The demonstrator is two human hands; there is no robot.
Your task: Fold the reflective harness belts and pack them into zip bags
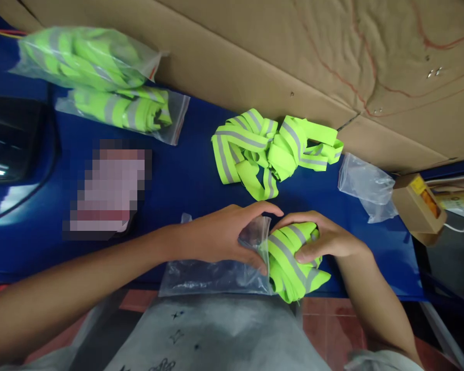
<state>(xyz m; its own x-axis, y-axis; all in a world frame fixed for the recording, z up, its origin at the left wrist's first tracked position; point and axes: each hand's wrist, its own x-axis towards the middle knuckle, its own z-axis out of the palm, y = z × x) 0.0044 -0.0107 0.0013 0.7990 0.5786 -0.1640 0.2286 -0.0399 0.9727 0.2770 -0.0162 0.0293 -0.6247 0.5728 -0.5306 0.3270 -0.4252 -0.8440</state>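
Bundle of yellow-green reflective strap (288,260) sits in your right hand (334,237), near the table's (375,273) near edge, right of its middle. Your right grip is closed: thumb on top, fingers curled round the far side. The bundle's left end touches the mouth of a clear bag (212,275); cannot tell whether any of it is inside. The bag lies flat along the near edge. Your left hand (220,234) reaches over it, thumb and forefinger well parted at the mouth; other fingers hidden, so any hold on the film cannot be told.

Loose strap heap (255,149) ahead of your hands, by the far edge. Toward the far right corner, a crumpled plastic bag (365,183) beside a small cardboard box (419,206). Toward the far left corner, two filled bags (127,111) of similar strap, side by side, touching.
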